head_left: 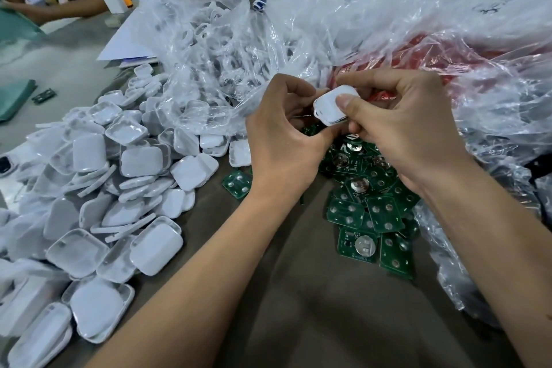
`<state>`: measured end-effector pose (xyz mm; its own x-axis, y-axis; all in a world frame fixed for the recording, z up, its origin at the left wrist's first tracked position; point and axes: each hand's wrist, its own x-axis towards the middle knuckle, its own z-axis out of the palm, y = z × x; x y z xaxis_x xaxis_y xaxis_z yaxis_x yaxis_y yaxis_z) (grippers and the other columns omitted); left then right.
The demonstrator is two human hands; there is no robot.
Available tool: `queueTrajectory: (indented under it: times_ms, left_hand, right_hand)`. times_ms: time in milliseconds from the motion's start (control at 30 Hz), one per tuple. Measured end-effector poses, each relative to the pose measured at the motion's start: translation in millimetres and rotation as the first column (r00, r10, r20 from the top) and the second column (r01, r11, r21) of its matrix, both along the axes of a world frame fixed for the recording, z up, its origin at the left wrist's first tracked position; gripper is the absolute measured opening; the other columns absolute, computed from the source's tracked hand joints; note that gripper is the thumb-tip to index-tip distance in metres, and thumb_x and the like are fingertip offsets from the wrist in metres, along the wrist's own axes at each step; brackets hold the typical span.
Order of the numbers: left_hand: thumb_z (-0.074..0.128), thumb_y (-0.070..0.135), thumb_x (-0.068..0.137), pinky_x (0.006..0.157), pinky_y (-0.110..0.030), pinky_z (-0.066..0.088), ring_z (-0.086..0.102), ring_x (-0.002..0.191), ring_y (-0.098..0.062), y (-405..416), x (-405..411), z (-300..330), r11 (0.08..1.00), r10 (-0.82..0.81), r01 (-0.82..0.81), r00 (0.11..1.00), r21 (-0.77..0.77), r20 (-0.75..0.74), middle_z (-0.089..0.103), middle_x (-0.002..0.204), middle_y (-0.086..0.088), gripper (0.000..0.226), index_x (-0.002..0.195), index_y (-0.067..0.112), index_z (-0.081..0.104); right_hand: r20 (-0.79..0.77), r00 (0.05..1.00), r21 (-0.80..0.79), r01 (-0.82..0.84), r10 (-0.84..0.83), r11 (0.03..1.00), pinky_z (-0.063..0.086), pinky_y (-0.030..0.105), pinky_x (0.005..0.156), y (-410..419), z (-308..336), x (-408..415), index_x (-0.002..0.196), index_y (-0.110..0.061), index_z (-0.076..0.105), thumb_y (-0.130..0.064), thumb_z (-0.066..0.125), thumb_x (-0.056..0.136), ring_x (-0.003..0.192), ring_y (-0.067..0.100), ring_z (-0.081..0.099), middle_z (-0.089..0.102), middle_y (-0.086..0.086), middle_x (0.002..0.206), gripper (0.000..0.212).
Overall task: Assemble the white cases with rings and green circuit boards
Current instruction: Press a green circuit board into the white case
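Hands: left hand [286, 140] and right hand [397, 125] both pinched one white case [331, 109], centre frame
Parts: case halves [119, 188] left, green boards [367, 212] lower right, on surface
Risk: uneven squeeze might misalign halves or drop the case

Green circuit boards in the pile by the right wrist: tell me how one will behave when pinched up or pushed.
The green circuit boards look like flat, thin, rigid plates, so one probably stays stiff when lifted. They overlap loosely on the table, so a push likely slides several together. Being flat, they should not roll.
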<state>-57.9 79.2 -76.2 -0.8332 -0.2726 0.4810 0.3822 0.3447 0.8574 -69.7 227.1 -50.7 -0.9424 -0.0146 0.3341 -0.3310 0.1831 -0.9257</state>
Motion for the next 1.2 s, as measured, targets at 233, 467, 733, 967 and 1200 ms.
queueTrajectory:
  times_ms: [233, 467, 733, 967, 1200]
  left_hand:
    - [0.097, 0.022, 0.064, 0.075, -0.034, 0.062, 0.074, 0.084, -0.009, 0.2, 1.0, -0.2, 1.0, -0.028, 0.028, 0.999, -0.012, -0.023, 0.075, 0.089, 0.006, 0.052, 0.098, 0.017, 0.058]
    - [0.096, 0.017, 0.064, 0.079, -0.043, 0.061, 0.075, 0.091, -0.016, -1.7, 0.2, -1.3, 0.999, -0.048, 0.048, 0.998, -0.026, -0.032, 0.075, 0.093, 0.002, 0.05, 0.097, 0.018, 0.059]
    - [0.097, 0.014, 0.064, 0.066, -0.041, 0.063, 0.075, 0.079, -0.015, 0.9, 6.9, 5.2, 0.991, -0.131, 0.131, 0.991, 0.016, -0.007, 0.078, 0.096, 0.008, 0.052, 0.101, 0.015, 0.061]
    - [0.094, 0.015, 0.069, 0.069, -0.046, 0.063, 0.074, 0.075, -0.019, 5.0, 8.5, 5.1, 0.983, -0.138, 0.127, 0.987, 0.129, 0.078, 0.076, 0.099, 0.003, 0.047, 0.107, 0.016, 0.066]
    - [0.087, -0.003, 0.073, 0.072, -0.03, 0.06, 0.068, 0.072, -0.013, 5.3, 4.8, -0.9, 0.908, -0.273, 0.205, 0.951, 0.364, 0.144, 0.074, 0.083, -0.006, 0.036, 0.104, 0.01, 0.072]
  right_hand:
    - [0.037, 0.997, 0.05, 0.065, -0.066, 0.997, 0.066, 0.047, 0.071, -1.7, 0.1, 2.4, 0.101, -0.022, 0.082, -0.02, 0.088, 0.082, 0.077, 0.023, 0.077, 0.077, 0.002, 0.083, 0.02]
    - [0.211, 0.977, -0.061, 0.05, -0.036, 0.997, 0.043, 0.019, 0.043, 2.2, 0.8, -0.4, 0.099, -0.02, 0.074, -0.021, 0.091, 0.078, 0.055, 0.011, 0.058, 0.064, 0.004, 0.071, 0.026]
    - [0.305, 0.944, -0.241, -0.053, 0.128, 0.969, 0.038, 0.018, 0.041, 9.0, -0.4, -4.4, 0.09, -0.003, 0.073, -0.011, 0.089, 0.078, 0.049, 0.012, 0.052, 0.072, 0.007, 0.068, 0.021]
    - [0.17, 0.985, -0.169, 0.035, -0.006, 0.985, 0.043, 0.017, 0.043, 3.0, -2.1, -2.9, 0.086, -0.014, 0.07, -0.01, 0.091, 0.076, 0.051, 0.008, 0.064, 0.068, -0.001, 0.065, 0.024]
    - [0.102, 0.994, -0.124, 0.059, -0.047, 0.99, 0.047, 0.018, 0.051, 1.9, -3.4, -5.3, 0.102, -0.013, 0.079, -0.013, 0.092, 0.076, 0.058, 0.009, 0.063, 0.076, 0.005, 0.082, 0.029]
